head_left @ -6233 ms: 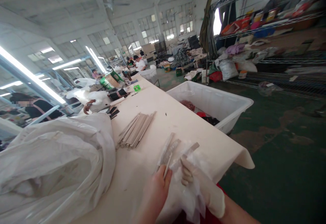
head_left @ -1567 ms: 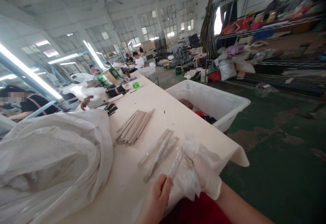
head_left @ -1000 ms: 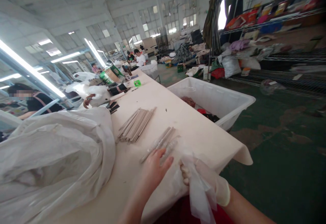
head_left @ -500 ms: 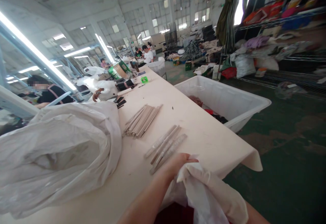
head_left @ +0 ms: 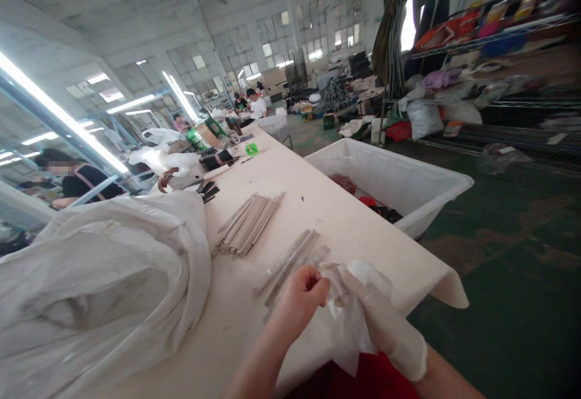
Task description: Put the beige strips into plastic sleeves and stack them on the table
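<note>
My bare left hand point(head_left: 305, 295) is curled shut over the near part of the table; what its fingers hold, if anything, is hidden. Close beside it, my right hand point(head_left: 379, 314) wears a cream glove and grips a thin, translucent plastic bag point(head_left: 351, 335), which hangs down over the table's near edge. Just beyond my left hand lie a few long, narrow strips in clear wrapping point(head_left: 290, 260), partly covered by that hand. Farther along the table sits a fanned pile of loose beige strips point(head_left: 250, 223).
A large whitish sack point(head_left: 136, 278) slumps on the table's left. Beyond the right edge stands a white plastic bin point(head_left: 422, 190) with dark and red items inside. A small green box point(head_left: 251, 149) lies farther up the table point(head_left: 363, 241). Shelves stand right; people sit farther off.
My left hand has turned and curled, showing its closed fingers. The right glove and plastic bag have risen and moved forward over the table. The view has shifted slightly.
</note>
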`<control>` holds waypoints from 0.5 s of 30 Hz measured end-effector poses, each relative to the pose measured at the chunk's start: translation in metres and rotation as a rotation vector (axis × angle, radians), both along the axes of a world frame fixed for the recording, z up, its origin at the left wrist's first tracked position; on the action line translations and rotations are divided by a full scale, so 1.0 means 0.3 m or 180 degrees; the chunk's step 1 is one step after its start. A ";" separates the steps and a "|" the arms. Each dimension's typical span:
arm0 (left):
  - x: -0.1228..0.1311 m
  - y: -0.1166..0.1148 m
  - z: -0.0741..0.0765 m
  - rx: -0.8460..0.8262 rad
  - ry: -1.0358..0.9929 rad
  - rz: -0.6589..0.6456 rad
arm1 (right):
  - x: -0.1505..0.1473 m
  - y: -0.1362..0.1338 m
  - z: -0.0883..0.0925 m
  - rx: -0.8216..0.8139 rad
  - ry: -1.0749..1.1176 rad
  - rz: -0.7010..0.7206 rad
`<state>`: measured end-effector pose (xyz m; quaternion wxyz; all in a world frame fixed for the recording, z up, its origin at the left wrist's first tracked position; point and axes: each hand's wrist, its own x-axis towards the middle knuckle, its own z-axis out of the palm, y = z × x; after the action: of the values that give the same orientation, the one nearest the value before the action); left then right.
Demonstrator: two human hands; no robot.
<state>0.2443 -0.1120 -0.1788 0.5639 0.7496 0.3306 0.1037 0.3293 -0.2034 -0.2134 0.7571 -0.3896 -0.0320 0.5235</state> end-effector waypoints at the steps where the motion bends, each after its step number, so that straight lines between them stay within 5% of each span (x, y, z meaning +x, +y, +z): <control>1: 0.007 -0.001 0.005 -0.0078 0.0000 -0.0043 | 0.004 -0.002 0.003 -0.0077 0.0029 0.0024; 5: 0.031 0.053 -0.001 -0.0036 0.0164 -0.0567 | 0.052 0.006 -0.002 -0.0190 0.0168 0.0055; 8: 0.043 0.199 -0.044 0.1439 0.0903 -0.0779 | 0.112 0.024 -0.029 0.0031 0.0238 -0.0151; 10: 0.049 0.340 -0.077 0.2478 0.1559 -0.0501 | 0.156 0.030 -0.055 0.0314 0.0314 -0.0256; 12: 0.056 0.485 -0.104 0.2754 0.1869 -0.0190 | 0.201 0.023 -0.092 0.0472 0.0436 -0.0226; 15: 0.079 0.651 -0.134 0.3038 0.2288 0.0189 | 0.279 -0.012 -0.168 0.0046 0.0491 0.0299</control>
<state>0.2680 0.0832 -0.2190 0.0144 0.8987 0.4384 -0.0036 0.4131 -0.2071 -0.2638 0.7347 -0.3407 0.0043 0.5866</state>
